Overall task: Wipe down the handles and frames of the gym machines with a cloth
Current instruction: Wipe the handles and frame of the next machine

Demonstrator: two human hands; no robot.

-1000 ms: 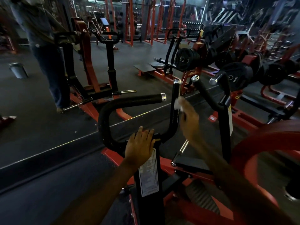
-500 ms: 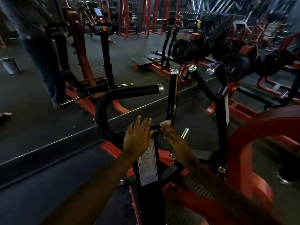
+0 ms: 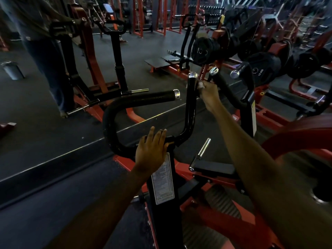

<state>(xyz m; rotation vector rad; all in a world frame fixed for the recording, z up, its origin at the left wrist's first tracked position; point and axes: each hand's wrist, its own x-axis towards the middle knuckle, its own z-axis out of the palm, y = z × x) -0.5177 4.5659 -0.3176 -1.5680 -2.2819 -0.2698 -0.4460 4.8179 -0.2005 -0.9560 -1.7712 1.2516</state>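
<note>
A black and red gym machine stands in front of me, with an upright black handle (image 3: 190, 105) capped in chrome and a curved horizontal handle (image 3: 143, 100) to its left. My right hand (image 3: 209, 97) grips a small white cloth (image 3: 200, 85) and presses it against the upper part of the upright handle, just below the cap. My left hand (image 3: 151, 151) rests flat, fingers straight, on the machine's black centre post (image 3: 162, 178) above its white label.
Another person (image 3: 41, 42) stands at a red machine at the far left, near a grey bin (image 3: 12, 70). Racked weight plates (image 3: 258, 67) and more handles (image 3: 226, 90) lie to the right. A red curved frame (image 3: 296, 139) is close on my right. Dark rubber floor spreads to the left.
My right hand has slid the cloth down to the base of the upright handle and back up to near its top. My left hand has stayed on the post.
</note>
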